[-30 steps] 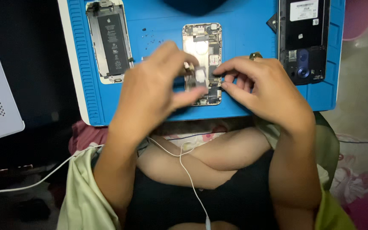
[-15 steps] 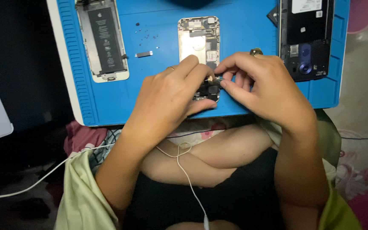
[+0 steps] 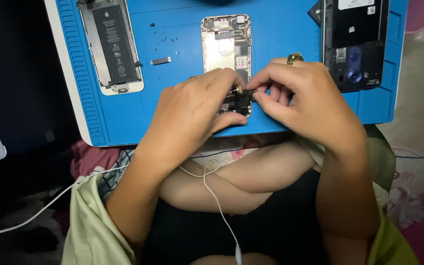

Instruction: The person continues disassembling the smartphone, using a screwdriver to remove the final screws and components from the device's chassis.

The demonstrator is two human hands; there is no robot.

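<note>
From the head camera, the opened phone (image 3: 226,54) lies on the blue mat (image 3: 172,113), long axis running away from the person. The left hand (image 3: 192,110) covers its near end, fingers pinched on a small dark part (image 3: 235,91). The right hand (image 3: 303,100) pinches a thin tool (image 3: 252,91) touching that part. A phone with battery (image 3: 111,46) lies left, a black phone (image 3: 354,41) right, loose screws (image 3: 163,39) between.

One cam only, head-worn, looked steeply down over the person's lap at a blue work mat (image 3: 280,29) w/ both hands near frame centre. Close range (mat's far edge cropped at top). No 2nd view, so no shared area.
</note>
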